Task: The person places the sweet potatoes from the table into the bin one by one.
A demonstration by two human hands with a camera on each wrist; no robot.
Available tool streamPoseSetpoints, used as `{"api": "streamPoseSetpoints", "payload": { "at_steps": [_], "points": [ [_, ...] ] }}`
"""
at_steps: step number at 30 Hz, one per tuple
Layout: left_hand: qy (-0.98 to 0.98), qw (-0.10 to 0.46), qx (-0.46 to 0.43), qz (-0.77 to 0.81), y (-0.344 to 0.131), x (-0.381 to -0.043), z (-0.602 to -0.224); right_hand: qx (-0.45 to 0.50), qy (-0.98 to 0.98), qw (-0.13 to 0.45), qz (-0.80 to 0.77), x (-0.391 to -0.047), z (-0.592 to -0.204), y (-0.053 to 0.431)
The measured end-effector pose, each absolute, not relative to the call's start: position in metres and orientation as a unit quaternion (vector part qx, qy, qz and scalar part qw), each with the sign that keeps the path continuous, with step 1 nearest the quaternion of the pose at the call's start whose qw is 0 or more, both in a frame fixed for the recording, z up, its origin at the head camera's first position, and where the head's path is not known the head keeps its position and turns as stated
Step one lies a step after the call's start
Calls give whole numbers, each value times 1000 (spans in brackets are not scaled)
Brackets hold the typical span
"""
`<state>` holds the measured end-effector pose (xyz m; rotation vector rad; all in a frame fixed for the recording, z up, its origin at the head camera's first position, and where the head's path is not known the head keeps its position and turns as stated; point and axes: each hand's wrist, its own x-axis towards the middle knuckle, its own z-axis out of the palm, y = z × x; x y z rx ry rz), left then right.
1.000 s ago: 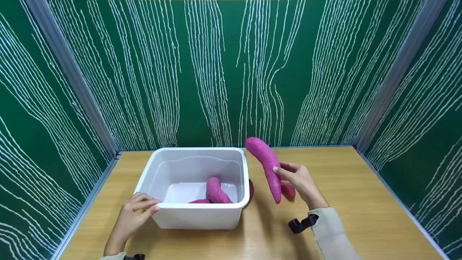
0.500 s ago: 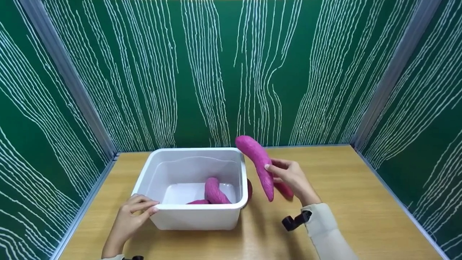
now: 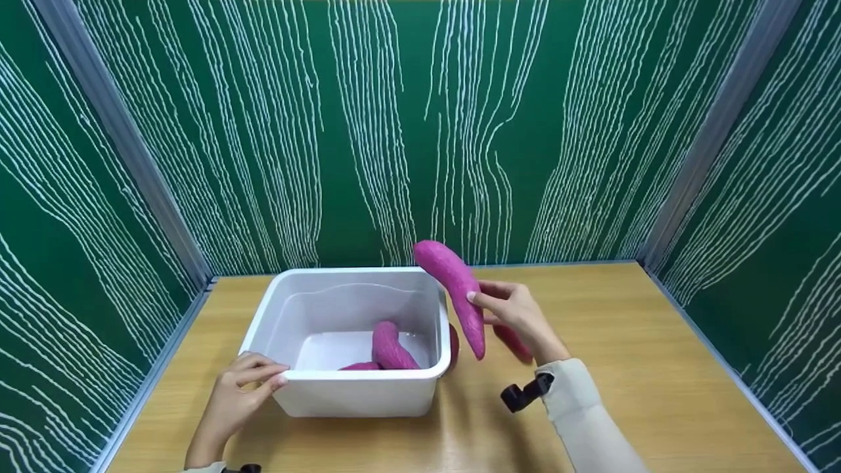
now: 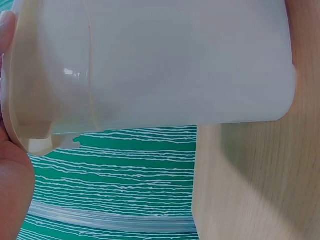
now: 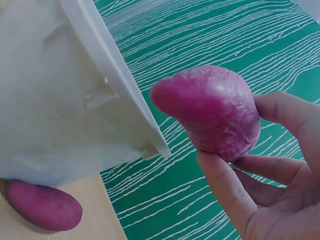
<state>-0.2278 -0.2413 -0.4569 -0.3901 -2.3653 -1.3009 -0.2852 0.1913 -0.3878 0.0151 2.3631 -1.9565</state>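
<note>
A long, curved pink-purple sweet potato (image 3: 453, 289) is pinched between the thumb and fingers of my right hand (image 3: 519, 316). It is held up in the air, tilted, its upper end over the right rim of a white plastic tub (image 3: 358, 394). The right wrist view shows the sweet potato (image 5: 215, 110) end-on, with the fingertips around it. My left hand (image 3: 236, 391) grips the tub's front left rim. Inside the tub lie a curved sweet potato (image 3: 393, 348) and a second one (image 3: 361, 366), partly hidden by the front wall.
On the wooden table (image 3: 631, 341), one sweet potato (image 3: 454, 346) lies against the tub's right side, mostly hidden. Another sweet potato (image 3: 512, 343) lies further right, partly behind my right hand. Green panels (image 3: 368, 131) with white wavy lines stand around the table.
My right hand has moved left with the sweet potato, from beside the tub to where its upper end is over the rim. The left hand keeps its place on the rim.
</note>
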Motion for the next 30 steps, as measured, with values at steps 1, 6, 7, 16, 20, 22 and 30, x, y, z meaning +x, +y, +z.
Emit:
{"api": "streamPoseSetpoints", "payload": {
  "at_steps": [1, 6, 7, 16, 20, 22, 30],
  "points": [
    [-849, 206, -140, -465, -242, -229, -458, 4, 763, 39, -645, -285, -387, 190],
    [-847, 216, -150, -462, -242, -230, -460, -4, 737, 53, -674, -287, -387, 182],
    [-847, 217, -152, -461, -242, -230, -460, -5, 733, 54, -678, -287, -386, 180],
    [-846, 218, -154, -461, -242, -228, -458, -28, 735, 51, -675, -293, -384, 169],
    [-822, 260, -216, -458, -235, -220, -445, -36, 741, 45, -669, -294, -383, 164],
    [-811, 276, -243, -455, -233, -217, -440, -38, 742, 43, -668, -293, -383, 161],
    [-810, 279, -246, -453, -232, -215, -439, -47, 753, 42, -655, -299, -382, 153]
  ]
}}
